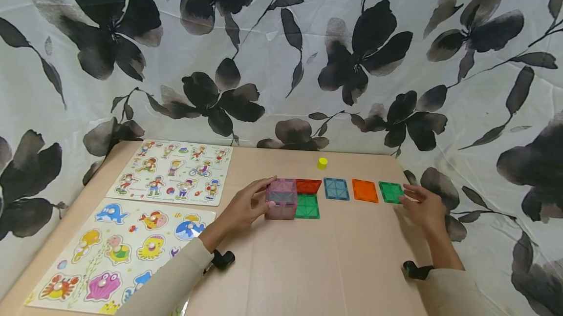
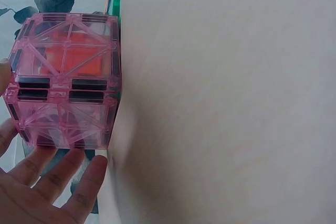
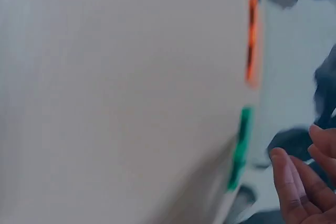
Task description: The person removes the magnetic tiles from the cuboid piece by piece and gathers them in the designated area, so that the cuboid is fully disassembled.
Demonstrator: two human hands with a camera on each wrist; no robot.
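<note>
My left hand [image 1: 248, 204] holds a pink see-through box of magnetic tiles [image 1: 281, 199] by its left side, thumb at the near side and fingers behind. In the left wrist view, two crossed-rib faces of the pink box [image 2: 65, 82] meet at a dark-magnet edge, with fingertips against it. Directly right of the box are a red tile [image 1: 308, 186] and a green tile [image 1: 307, 206]. My right hand [image 1: 424, 207] is beside another green tile [image 1: 390, 192], its fingers loosely bent. In the right wrist view, a small gap separates the fingertips [image 3: 281, 163] from that green tile [image 3: 240, 150].
A blue tile [image 1: 336, 189] and an orange tile [image 1: 365, 191] lie between the pink box and right hand. Behind them is a small yellow cylinder [image 1: 322, 163]. Two picture boards, one with children [image 1: 206, 194] and one with sea animals [image 1: 169, 218], cover the table's left side. Flowered cloth hangs behind.
</note>
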